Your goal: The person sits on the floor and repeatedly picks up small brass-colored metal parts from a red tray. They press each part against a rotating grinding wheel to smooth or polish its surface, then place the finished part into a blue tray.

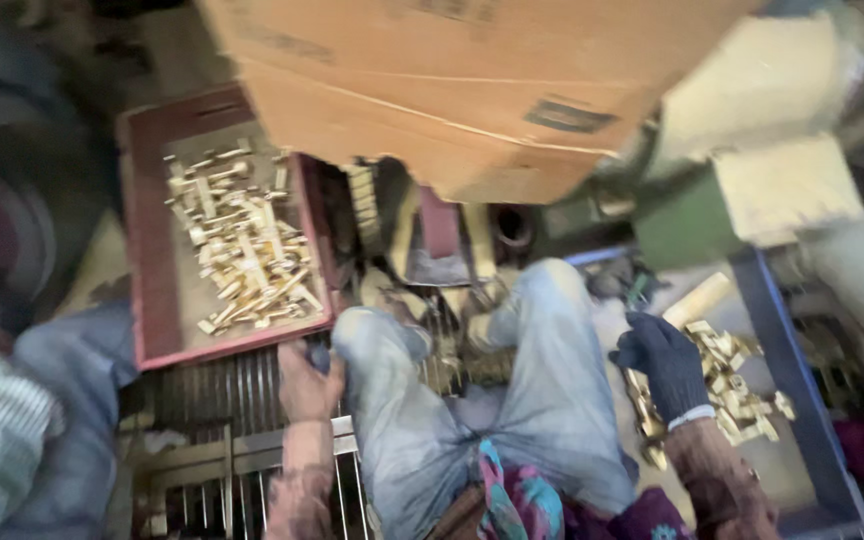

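1. Head view: your bare left hand grips the near edge of the red tray, which holds brass pieces.
2. Your gloved right hand rests on brass parts in the blue tray; whether it grasps any, I cannot tell.
3. A cardboard box hangs above.

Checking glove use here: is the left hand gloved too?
No: the left hand is bare at the red tray's edge, while only the right hand wears a dark glove.
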